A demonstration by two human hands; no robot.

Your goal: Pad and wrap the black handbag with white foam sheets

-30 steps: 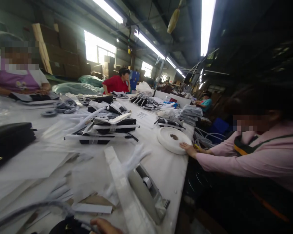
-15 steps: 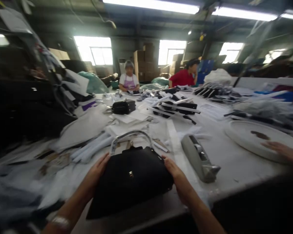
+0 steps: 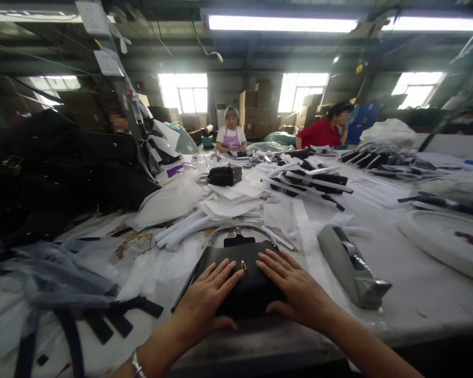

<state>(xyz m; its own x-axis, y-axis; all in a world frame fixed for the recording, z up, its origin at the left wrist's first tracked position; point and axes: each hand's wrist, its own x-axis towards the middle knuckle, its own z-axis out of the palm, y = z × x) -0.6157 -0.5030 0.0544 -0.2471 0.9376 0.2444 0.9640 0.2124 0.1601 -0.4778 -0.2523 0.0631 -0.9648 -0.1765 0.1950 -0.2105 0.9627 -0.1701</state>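
A black handbag (image 3: 256, 257) lies on the table in front of me, its gold clasp facing up and its wrapped handle pointing away. My left hand (image 3: 211, 294) rests flat on the bag's left half, fingers stretched toward the clasp. On the right half lies my right hand (image 3: 289, 281), palm down with the fingers spread. Neither hand grips the bag. Just to the right stands a grey tape dispenser (image 3: 350, 268).
Black bags (image 3: 63, 173) are heaped at the left. Black strips (image 3: 114, 320) and plastic wrap lie nearer. Wrapped straps (image 3: 307, 178) and a small black bag (image 3: 224, 175) are farther back. A round white turntable (image 3: 429, 231) sits at the right. Two people work across the table.
My hands have moved from the bag's two sides onto its front. The bag now lies flatter on the table. My view has turned left, and another person's hand has left the turntable.
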